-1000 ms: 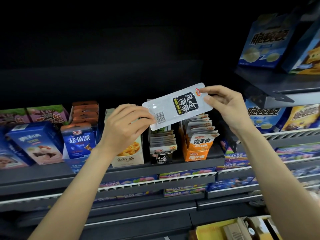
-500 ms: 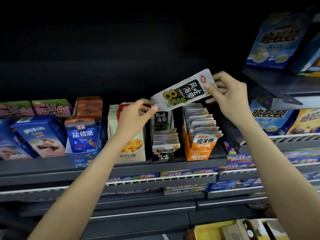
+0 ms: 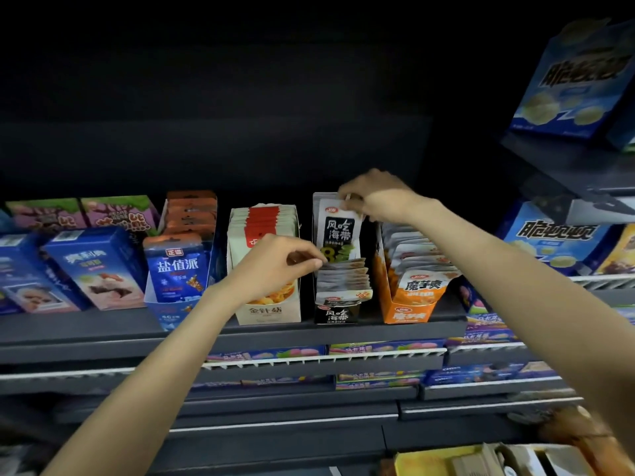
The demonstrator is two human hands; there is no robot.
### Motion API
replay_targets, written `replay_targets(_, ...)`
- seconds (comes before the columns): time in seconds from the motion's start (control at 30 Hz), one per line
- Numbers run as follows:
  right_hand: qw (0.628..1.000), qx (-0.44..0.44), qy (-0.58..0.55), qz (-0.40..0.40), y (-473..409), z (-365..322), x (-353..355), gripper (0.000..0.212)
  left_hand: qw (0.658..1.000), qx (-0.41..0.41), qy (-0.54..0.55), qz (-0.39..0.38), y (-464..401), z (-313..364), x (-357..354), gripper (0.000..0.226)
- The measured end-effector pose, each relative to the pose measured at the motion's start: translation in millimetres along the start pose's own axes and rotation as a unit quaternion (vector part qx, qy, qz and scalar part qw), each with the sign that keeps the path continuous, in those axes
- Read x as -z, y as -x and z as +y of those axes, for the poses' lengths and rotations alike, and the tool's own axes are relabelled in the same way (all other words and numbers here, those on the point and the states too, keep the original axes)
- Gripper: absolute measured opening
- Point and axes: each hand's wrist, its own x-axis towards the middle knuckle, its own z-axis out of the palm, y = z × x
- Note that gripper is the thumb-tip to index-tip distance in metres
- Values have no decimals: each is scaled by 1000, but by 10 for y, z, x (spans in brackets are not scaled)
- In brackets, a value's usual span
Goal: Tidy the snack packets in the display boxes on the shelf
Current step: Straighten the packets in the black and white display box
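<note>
Dark shelving fills the view, its upper part in shadow, and a grey shelf carries a row of snack boxes. The black display box of seaweed packets, near the middle of that shelf, serves as the landmark. Far to its left lie blue cartons with purple-and-green boxes behind them. Nearer on that side stands a blue-and-white box with orange packets stacked behind it. Just beside the black display box on its left stands a cream box holding red-and-white packets.

The left hand hovers in front of that cream box, and its fingertips pinch the left edge of the low packets leaning in the front of the black display box. Behind those, at the back of the same box, one seaweed packet stands upright with its black label facing forward. The right hand reaches over from the right, and its curled fingers pinch this packet's top edge.

Just to the right of the black display box sits an orange display box with grey-and-orange packets fanned inside. Well to the right and higher up, blue biscuit boxes sit on another shelf. Below the landmark, lower shelves hold flat purple and blue packs.
</note>
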Motion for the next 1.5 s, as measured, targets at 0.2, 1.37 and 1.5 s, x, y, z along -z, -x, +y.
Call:
replay_targets(0.2, 983, -14, 183, 7, -216, -57, -186, 32, 1000, -16, -19, 3, 8, -30, -8, 16)
replay_targets(1.37, 818, -63, -509, 260, 597, 77, 39, 15, 941, 61, 305, 131, -241, 250, 147, 16)
replay_targets(1.5, 796, -71, -547, 252, 664, 115, 28, 14, 925, 75, 352, 117, -189, 283, 121, 15)
